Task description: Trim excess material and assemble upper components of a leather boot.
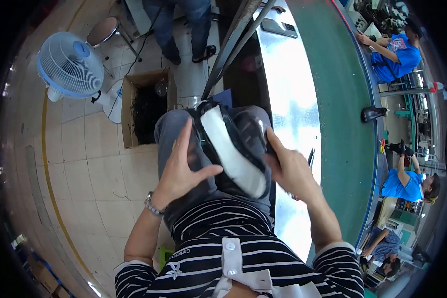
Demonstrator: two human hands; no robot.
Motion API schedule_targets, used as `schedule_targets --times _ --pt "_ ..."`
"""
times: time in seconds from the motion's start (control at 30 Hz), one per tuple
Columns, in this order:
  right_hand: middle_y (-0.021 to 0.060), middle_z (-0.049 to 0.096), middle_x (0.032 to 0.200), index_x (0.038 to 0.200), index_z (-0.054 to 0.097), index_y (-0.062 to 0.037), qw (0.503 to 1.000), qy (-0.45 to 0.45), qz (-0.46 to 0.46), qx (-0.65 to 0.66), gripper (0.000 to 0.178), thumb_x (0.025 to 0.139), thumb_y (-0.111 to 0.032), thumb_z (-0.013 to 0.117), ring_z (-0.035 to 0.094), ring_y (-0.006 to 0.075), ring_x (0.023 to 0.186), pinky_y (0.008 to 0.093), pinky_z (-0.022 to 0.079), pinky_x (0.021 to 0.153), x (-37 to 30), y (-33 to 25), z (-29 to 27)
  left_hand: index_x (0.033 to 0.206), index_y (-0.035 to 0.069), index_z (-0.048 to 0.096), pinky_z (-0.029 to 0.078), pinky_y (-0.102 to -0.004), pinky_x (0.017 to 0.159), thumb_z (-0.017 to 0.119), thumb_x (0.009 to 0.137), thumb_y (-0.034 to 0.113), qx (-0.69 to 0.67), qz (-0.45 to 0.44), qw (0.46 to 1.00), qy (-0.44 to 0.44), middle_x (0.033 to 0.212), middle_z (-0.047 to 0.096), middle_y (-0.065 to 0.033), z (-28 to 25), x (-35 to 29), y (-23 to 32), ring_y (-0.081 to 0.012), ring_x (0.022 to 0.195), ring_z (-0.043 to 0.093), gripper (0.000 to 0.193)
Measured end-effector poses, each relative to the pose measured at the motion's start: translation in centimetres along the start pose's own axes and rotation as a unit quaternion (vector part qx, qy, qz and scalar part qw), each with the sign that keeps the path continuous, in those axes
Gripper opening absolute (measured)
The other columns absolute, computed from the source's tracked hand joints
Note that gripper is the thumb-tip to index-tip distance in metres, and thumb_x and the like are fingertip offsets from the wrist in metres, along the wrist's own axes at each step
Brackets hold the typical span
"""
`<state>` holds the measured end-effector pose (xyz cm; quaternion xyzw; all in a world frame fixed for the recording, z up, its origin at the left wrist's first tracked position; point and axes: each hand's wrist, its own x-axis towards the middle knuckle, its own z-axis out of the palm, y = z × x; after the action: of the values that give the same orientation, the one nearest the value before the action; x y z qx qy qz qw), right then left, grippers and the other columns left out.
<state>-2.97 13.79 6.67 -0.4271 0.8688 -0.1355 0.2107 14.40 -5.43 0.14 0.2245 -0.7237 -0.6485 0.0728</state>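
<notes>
A black shoe (233,151) rests across my lap, with its long white sole face turned up. My left hand (176,176) is beside its left edge, thumb and fingers spread apart, the thumb tip close to the white face. On the other side, my right hand (293,171) is bent with finger and thumb around something dark and blurred. Motion smears that thing, so its kind does not show. A shiny blurred patch lies between the right fingertips and the shoe.
A carton (125,114) with dark scraps stands left of my knees, beside a white fan (70,64). A shiny metal ledge (293,89) and green conveyor belt (342,149) run along my right. A phone (279,28) lies on the ledge; another shoe (373,114) lies at the belt's far edge. Co-workers sit beyond.
</notes>
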Motion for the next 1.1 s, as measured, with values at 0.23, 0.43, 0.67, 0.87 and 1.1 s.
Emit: schedule_targets --times 0.23,0.43,0.67,0.87,1.1 --pt "0.0173 0.066 0.076 0.152 0.02 -0.0126 0.995 0.002 -0.088 -0.054 0.069 0.093 -0.015 0.056 0.064 0.0295 0.053 0.0384 0.048 0.045 0.7 -5.9 3.4 0.13 -0.001 0.052 0.046 -0.0351 0.091 0.056 0.097 0.034 0.083 -0.03 0.988 0.127 0.113 0.061 -0.0209 0.1 -3.7 -2.6 -0.0319 0.104 0.06 0.049" --pt "0.0156 0.057 0.057 0.149 0.022 -0.0094 0.986 -0.118 -0.108 -0.043 0.065 0.094 -0.013 0.055 0.059 0.0336 0.049 0.041 0.047 0.051 2.2 -6.7 0.4 0.108 -0.003 0.065 0.051 -0.0404 0.063 0.056 0.096 0.024 0.243 0.034 0.942 0.227 0.082 0.066 -0.0188 0.5 -4.9 -2.1 -0.037 0.073 0.065 0.03" --pt "0.019 0.063 0.07 0.149 0.024 -0.0086 0.941 -0.295 -0.148 -0.073 0.067 0.091 -0.01 0.058 0.067 0.034 0.063 0.0431 0.054 0.061 2.1 -9.3 -1.4 0.108 -0.001 0.065 0.048 -0.0405 0.06 0.054 0.098 0.025 0.065 -0.045 0.987 0.138 0.075 0.063 -0.0225 -0.4 -5.7 -2.8 -0.0357 0.069 0.065 0.03" --pt "0.0205 0.065 0.079 0.15 0.025 -0.014 0.914 -0.304 -0.162 -0.214 0.065 0.093 -0.014 0.056 0.067 0.0373 0.063 0.0437 0.055 0.055 2.3 -11.5 -1.5 0.107 -0.01 0.062 0.054 -0.0308 0.056 0.059 0.093 0.017 0.342 0.146 0.917 0.148 0.076 0.068 -0.0166 0.5 -5.4 -3.3 -0.0253 0.063 0.067 0.031" --pt "0.014 0.062 0.076 0.151 0.023 -0.0242 0.937 -0.291 -0.138 -0.137 0.063 0.097 -0.022 0.054 0.062 0.0256 0.05 0.0376 0.051 0.044 1.5 -7.8 0.3 0.145 0.007 0.041 0.055 -0.0294 0.07 0.058 0.096 0.028 -0.047 -0.107 0.993 -0.004 0.098 0.069 -0.0169 -0.7 -4.7 -3.3 -0.0165 0.081 0.07 0.055"
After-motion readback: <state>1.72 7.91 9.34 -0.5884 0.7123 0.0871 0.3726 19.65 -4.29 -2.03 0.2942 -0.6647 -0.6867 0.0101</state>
